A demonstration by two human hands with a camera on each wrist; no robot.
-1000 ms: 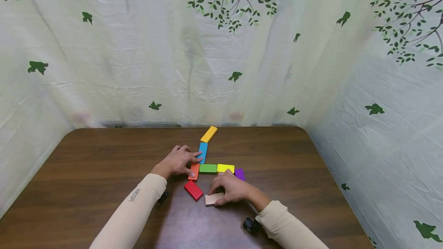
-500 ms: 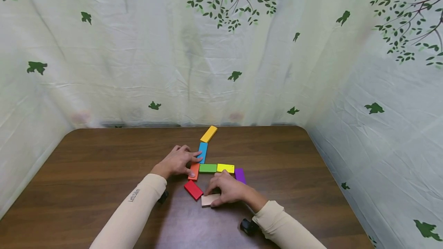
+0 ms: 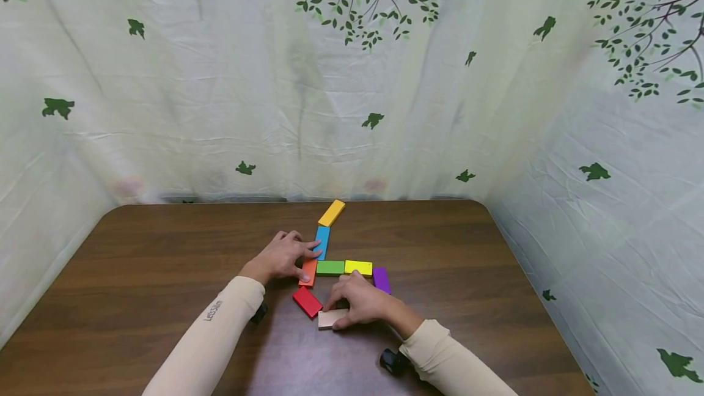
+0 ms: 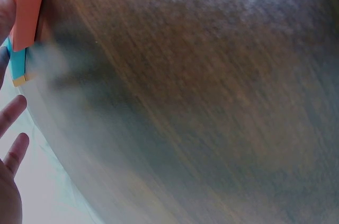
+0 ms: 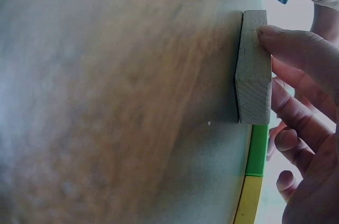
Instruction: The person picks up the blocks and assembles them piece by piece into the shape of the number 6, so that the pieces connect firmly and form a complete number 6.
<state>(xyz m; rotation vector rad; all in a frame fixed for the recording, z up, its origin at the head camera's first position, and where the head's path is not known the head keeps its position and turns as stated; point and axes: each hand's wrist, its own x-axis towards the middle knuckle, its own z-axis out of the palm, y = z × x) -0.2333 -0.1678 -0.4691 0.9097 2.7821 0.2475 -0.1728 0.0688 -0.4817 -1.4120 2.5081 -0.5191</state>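
Between thumb and fingers my right hand [image 3: 360,298] pinches a plain wooden block [image 3: 327,321] lying flat, its left end right at the corner of the red block [image 3: 307,302]. In the right wrist view the thumb lies along the near side of this wooden block [image 5: 253,70]. My left hand [image 3: 283,255] rests with fingers extended, thumb on the orange block [image 3: 310,267] and fingertips on the blue block [image 3: 322,238]. The left wrist view catches only part of the orange block [image 4: 29,9] and the spread fingers.
Beyond the blue block, an amber block [image 3: 332,213] slants toward the table's back edge. A green block [image 3: 330,268] and a yellow block [image 3: 359,267] run rightward from the orange one, then a purple block [image 3: 382,280] angles nearer. A leaf-patterned curtain [image 3: 330,139] hangs behind the brown table [image 3: 165,261].
My right hand has slid the wooden block a little to the left, up to the red block. The left hand has stayed in place on the orange and blue blocks.
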